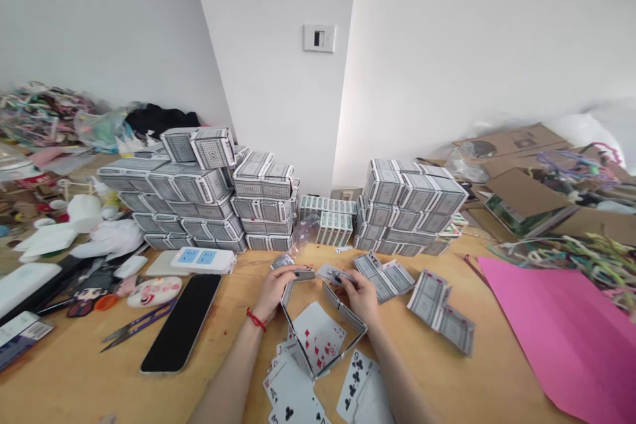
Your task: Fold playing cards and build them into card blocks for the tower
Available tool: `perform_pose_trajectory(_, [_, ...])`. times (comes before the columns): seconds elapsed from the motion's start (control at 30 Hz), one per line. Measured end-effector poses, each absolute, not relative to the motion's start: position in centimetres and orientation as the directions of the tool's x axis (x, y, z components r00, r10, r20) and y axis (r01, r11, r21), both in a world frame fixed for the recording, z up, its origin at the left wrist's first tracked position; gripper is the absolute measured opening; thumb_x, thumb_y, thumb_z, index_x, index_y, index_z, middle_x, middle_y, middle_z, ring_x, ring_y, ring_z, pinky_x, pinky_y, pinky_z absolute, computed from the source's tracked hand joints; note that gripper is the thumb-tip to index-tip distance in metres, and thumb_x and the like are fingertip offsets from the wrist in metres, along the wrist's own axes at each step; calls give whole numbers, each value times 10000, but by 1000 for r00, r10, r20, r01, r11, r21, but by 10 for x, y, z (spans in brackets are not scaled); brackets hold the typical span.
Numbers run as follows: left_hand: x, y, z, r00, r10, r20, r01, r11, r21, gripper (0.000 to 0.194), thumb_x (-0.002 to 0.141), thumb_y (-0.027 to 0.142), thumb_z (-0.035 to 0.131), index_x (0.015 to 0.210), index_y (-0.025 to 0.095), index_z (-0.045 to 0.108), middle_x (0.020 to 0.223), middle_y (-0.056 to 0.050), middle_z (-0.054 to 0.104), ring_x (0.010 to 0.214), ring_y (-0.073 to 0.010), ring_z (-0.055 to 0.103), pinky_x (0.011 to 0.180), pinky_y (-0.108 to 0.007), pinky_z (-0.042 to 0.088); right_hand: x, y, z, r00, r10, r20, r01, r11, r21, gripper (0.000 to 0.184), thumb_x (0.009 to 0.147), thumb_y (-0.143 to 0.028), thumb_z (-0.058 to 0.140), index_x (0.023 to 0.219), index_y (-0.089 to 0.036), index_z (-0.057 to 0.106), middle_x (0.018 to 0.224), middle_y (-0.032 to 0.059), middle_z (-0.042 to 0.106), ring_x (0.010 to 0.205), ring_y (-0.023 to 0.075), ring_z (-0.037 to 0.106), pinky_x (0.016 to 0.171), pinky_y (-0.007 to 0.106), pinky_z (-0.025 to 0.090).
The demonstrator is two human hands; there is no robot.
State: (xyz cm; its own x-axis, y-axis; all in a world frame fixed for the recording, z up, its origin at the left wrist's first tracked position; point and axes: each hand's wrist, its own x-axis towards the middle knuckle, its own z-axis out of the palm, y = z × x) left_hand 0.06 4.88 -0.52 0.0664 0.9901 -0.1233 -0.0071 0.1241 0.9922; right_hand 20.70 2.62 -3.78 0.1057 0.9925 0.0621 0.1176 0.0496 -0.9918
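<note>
Both hands are at an open, angular frame of folded playing cards [346, 310] in the middle of the table. My left hand [274, 291], with a red string bracelet on its wrist, pinches the frame's far left end. With fingers closed, my right hand [362, 295] grips the far right end, where a pale card piece shows at the fingertips. A gap separates the two ends. Red diamond cards [318, 331] show inside the frame. Loose playing cards [293, 391] lie face up at the near side, with a club card [354, 381] by my right forearm.
Stacked folded-card blocks [199, 185] stand at back left, with another stack [412, 205] at back right. Joined card pieces [442, 311] lie right of my hand, near pink paper [556, 331]. A phone [183, 321] and scissors [136, 326] lie left.
</note>
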Motion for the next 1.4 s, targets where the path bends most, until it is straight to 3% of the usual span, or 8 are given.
perform_pose_trajectory(0.43, [2, 46, -6, 89, 993, -79, 6, 79, 997, 256, 590, 204, 505, 713, 191, 728, 813, -30, 730, 802, -227, 635, 764, -315, 458, 204, 22, -28, 63, 990, 125, 214, 109, -971, 293, 736, -473, 536, 745, -203, 651, 744, 59, 701, 702, 227, 650, 643, 330, 526])
perform_pose_trajectory(0.67, [3, 45, -4, 26, 999, -26, 21, 25, 999, 250, 571, 199, 475, 633, 203, 718, 717, -19, 722, 708, -212, 621, 715, -307, 455, 208, 24, -31, 162, 978, 134, 183, 103, -978, 337, 751, -510, 516, 814, -189, 595, 732, 68, 691, 682, 229, 653, 627, 343, 526])
perform_pose_trajectory(0.87, [0, 45, -3, -8, 1000, 8, 46, -8, 999, 254, 565, 182, 453, 570, 198, 706, 649, -24, 711, 659, -201, 614, 689, -300, 462, 206, 11, 7, 315, 940, 134, 98, 109, -989, 322, 745, -517, 534, 785, -198, 517, 537, 3, 605, 450, 168, 562, 456, 279, 468])
perform_pose_trajectory(1.0, [-1, 45, -2, 0, 1000, 17, 54, -17, 998, 261, 555, 167, 444, 561, 189, 705, 611, -22, 702, 664, -200, 621, 694, -294, 468, 193, -13, 56, 36, 995, 95, 248, 83, -965, 245, 829, -428, 456, 813, -193, 522, 499, -29, 561, 441, 145, 549, 456, 239, 429])
perform_pose_trajectory(1.07, [-1, 45, -1, 11, 1000, 17, 52, -18, 998, 260, 549, 160, 443, 550, 188, 702, 615, -21, 704, 667, -197, 624, 699, -292, 473, 185, -22, 72, -102, 994, 34, 444, 76, -893, 198, 877, -313, 377, 877, -193, 535, 568, -9, 604, 501, 144, 591, 482, 220, 406])
perform_pose_trajectory(1.2, [-3, 44, 1, 58, 998, 5, 40, -8, 999, 274, 562, 161, 446, 598, 186, 717, 701, -31, 726, 739, -211, 639, 759, -308, 478, 176, -23, 74, -106, 992, -72, 874, 59, -482, 178, 848, -163, 381, 806, -171, 553, 636, 54, 638, 583, 180, 617, 467, 227, 290])
perform_pose_trajectory(1.3, [-6, 43, 3, 121, 993, -16, 26, 13, 1000, 275, 594, 178, 467, 675, 179, 731, 784, -41, 733, 815, -225, 643, 823, -326, 466, 179, -16, 65, -52, 994, -94, 956, 23, -293, 190, 856, -132, 359, 853, -157, 548, 678, 82, 651, 615, 193, 623, 468, 239, 248])
perform_pose_trajectory(1.4, [-7, 41, 4, 198, 979, -39, 7, 39, 999, 277, 637, 214, 496, 770, 172, 735, 872, -49, 728, 877, -230, 637, 882, -340, 442, 184, -12, 60, -31, 993, -112, 966, 1, -258, 182, 856, -127, 360, 853, -151, 541, 669, 79, 643, 615, 188, 615, 475, 239, 245])
